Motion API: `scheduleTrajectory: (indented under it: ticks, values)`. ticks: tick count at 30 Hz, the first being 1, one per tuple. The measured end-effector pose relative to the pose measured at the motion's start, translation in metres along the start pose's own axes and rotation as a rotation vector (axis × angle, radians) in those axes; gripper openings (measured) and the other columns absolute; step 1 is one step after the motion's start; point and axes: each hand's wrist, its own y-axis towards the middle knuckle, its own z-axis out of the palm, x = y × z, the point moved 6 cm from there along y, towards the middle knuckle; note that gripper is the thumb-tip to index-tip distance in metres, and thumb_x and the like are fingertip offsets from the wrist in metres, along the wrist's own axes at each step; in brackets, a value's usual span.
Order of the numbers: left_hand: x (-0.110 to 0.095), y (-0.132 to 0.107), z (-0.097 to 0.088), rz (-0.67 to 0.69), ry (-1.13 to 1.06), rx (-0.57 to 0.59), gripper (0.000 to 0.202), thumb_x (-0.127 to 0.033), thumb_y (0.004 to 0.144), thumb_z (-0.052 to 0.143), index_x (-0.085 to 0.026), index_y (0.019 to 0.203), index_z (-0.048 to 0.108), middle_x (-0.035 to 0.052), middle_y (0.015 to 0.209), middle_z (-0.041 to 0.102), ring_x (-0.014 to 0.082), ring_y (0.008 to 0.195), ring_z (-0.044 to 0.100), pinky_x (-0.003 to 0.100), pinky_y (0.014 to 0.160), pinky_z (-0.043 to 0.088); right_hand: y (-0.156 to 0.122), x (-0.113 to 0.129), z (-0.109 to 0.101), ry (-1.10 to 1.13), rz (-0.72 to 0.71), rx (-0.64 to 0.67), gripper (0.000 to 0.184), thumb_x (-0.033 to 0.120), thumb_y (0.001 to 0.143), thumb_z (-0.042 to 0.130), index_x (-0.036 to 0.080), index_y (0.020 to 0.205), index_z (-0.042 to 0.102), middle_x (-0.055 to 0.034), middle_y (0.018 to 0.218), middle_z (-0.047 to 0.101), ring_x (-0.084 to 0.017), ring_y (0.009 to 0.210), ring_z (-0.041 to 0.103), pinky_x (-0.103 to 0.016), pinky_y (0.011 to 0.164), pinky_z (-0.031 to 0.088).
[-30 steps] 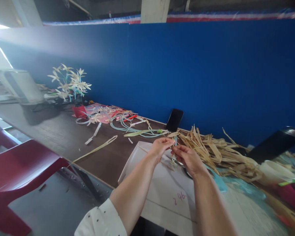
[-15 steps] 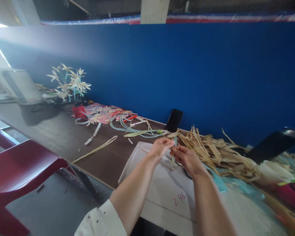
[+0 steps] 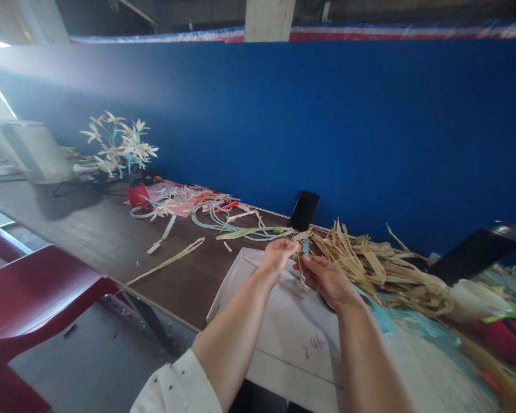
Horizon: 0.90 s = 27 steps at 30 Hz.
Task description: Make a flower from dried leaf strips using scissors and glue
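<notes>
Over a white tray with pink handwriting, my left hand pinches the upper end of a thin straw-coloured strip. The strip hangs down, with a small pale piece at its lower end. My right hand is beside it, thumb and fingers curled in at the strip's middle; whether they grip it is too small to tell. Dark scissors appear to lie partly hidden beneath my right hand. To the right of my hands is a heap of dried leaf strips.
A phone leans on the blue partition. Coiled pale-blue tubing and a long folded strip lie on the brown table. Leaf flowers stand in a red pot. At right are a white bowl and a red chair at left.
My left hand has shifted slightly left and up, away from my right hand. More of the thin strip shows between them. My right fingers have loosened a little.
</notes>
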Motion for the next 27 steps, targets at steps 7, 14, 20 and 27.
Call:
scheduleTrajectory:
  ticks: [7,14,20,27]
  values:
    - [0.003,0.003,-0.002,0.014,0.012,-0.015,0.022,-0.034,0.061,0.068,-0.013,0.064,0.063,0.0052,0.072,0.064,0.0129,0.068,0.056,0.027,0.072,0.041,0.002,-0.001,-0.001,-0.047,-0.042,-0.006,0.025,0.039,0.063,0.071,0.016,0.068,0.063,-0.0001,0.061,0.057,-0.005,0.046,0.034,-0.02,0.043,0.023]
    - [0.012,0.001,0.006,-0.108,-0.009,0.086,0.043,-0.049,0.068,0.061,-0.015,0.093,0.066,0.0094,0.097,0.063,0.0143,0.081,0.057,0.028,0.073,0.043,0.005,0.003,-0.011,-0.014,-0.103,-0.108,0.024,0.04,0.064,0.069,0.017,0.07,0.062,0.0003,0.063,0.054,-0.006,0.048,0.036,-0.021,0.044,0.026]
    - [0.013,0.0,0.007,-0.106,0.098,0.116,0.03,-0.036,0.059,0.071,-0.012,0.074,0.064,0.0017,0.063,0.059,0.0101,0.062,0.053,0.025,0.067,0.04,0.006,0.0,-0.011,-0.039,-0.082,-0.107,0.028,0.043,0.063,0.069,0.017,0.071,0.064,-0.0013,0.069,0.059,-0.007,0.049,0.038,-0.021,0.045,0.028]
    - [0.018,0.005,-0.001,-0.148,0.026,-0.011,0.035,-0.039,0.053,0.073,-0.011,0.071,0.063,0.0033,0.064,0.059,0.0089,0.059,0.05,0.024,0.063,0.038,0.007,-0.004,-0.02,-0.043,-0.039,-0.25,0.034,0.048,0.066,0.065,0.019,0.084,0.068,-0.0043,0.084,0.066,-0.009,0.055,0.044,-0.021,0.046,0.031]
